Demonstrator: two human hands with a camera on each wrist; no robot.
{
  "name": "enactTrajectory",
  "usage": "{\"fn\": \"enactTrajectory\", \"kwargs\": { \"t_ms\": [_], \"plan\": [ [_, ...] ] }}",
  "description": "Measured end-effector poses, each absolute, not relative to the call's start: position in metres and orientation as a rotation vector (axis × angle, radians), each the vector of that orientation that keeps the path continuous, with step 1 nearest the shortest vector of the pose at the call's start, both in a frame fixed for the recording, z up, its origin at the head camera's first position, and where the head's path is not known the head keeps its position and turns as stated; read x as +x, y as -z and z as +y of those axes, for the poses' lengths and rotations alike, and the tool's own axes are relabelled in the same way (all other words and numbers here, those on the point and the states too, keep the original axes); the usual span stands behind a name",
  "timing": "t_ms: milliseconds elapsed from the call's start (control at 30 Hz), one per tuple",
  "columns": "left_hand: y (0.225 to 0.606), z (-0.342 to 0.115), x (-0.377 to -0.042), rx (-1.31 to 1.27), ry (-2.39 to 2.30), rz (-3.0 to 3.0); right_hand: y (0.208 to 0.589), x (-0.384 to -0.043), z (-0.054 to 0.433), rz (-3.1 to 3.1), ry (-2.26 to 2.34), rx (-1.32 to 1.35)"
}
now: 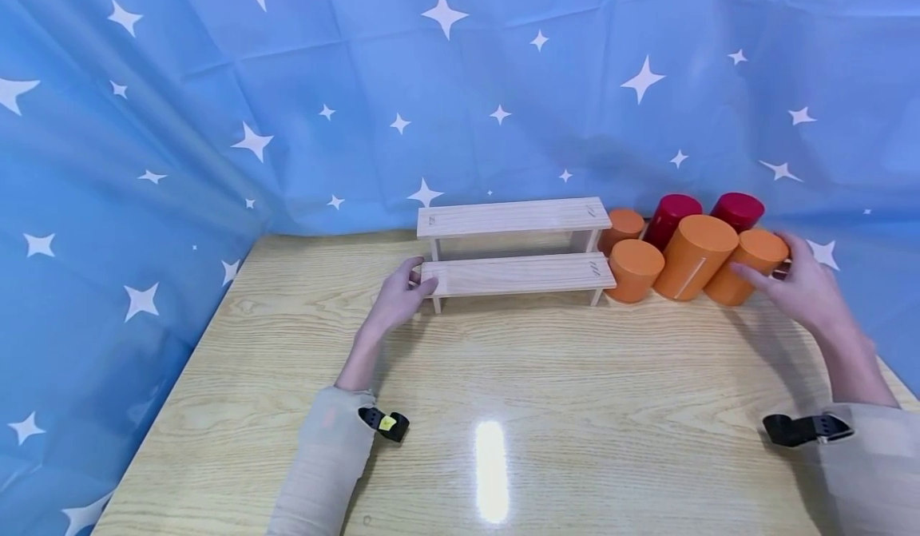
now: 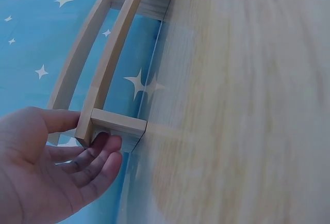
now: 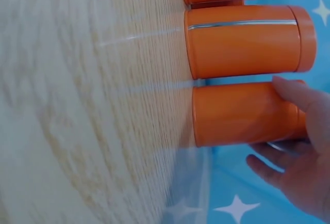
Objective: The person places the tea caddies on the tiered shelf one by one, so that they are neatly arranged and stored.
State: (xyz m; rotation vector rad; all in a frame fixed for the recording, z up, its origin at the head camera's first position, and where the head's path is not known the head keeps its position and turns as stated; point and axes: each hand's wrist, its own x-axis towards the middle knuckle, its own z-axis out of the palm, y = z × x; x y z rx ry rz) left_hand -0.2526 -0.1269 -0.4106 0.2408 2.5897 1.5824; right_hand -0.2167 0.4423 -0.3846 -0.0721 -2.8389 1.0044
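A pale wooden two-step rack [image 1: 517, 275] stands at the back of the table. My left hand [image 1: 398, 296] grips the left end of its lower step; in the left wrist view the thumb [image 2: 62, 120] lies over the board, with the other fingers curled beneath by the leg. On the far right, my right hand [image 1: 808, 290] holds an orange canister [image 3: 242, 114] near its lid, thumb on one side and fingers round the other. That canister stands upright beside a taller orange canister [image 1: 693, 260] with a pale vertical strip.
Two shorter orange canisters, one in front [image 1: 636, 274] and one behind [image 1: 622, 227], stand close to the rack's right end. Two dark red canisters, a left one [image 1: 670, 220] and a right one [image 1: 738, 211], are behind the orange ones. A blue star-printed curtain [image 1: 388, 81] borders the wooden table [image 1: 546, 384].
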Motion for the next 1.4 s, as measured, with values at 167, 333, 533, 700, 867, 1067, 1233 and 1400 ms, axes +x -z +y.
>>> {"fn": "enactTrajectory", "kwargs": {
  "t_ms": [167, 333, 533, 700, 867, 1067, 1233, 1400],
  "plan": [
    [0.412, -0.128, -0.252, 0.238, -1.687, 2.492, 0.387, -0.214, 0.441, -2.796, -1.002, -0.104],
    [0.415, -0.128, -0.252, 0.236, -1.76, 2.426, 0.389, -0.21, 0.441, -2.744, -0.987, -0.152],
    [0.414, -0.126, -0.252, 0.217, -1.819, 2.365, 0.381, -0.209, 0.435, -2.696, -0.913, -0.289],
    [0.419, -0.126, -0.254, 0.205, -1.844, 2.352, 0.373, -0.205, 0.432, -2.615, -0.88, -0.323],
    [0.419, -0.126, -0.255, 0.195, -1.85, 2.352, 0.363, -0.201, 0.429, -2.544, -0.862, -0.336],
    [0.42, -0.126, -0.256, 0.184, -1.865, 2.34, 0.351, -0.197, 0.422, -2.449, -0.869, -0.347],
    [0.419, -0.126, -0.255, 0.168, -1.871, 2.329, 0.336, -0.193, 0.413, -2.399, -0.933, -0.344],
    [0.419, -0.127, -0.255, 0.17, -1.866, 2.329, 0.32, -0.19, 0.403, -2.347, -0.996, -0.33]
  ]
}}
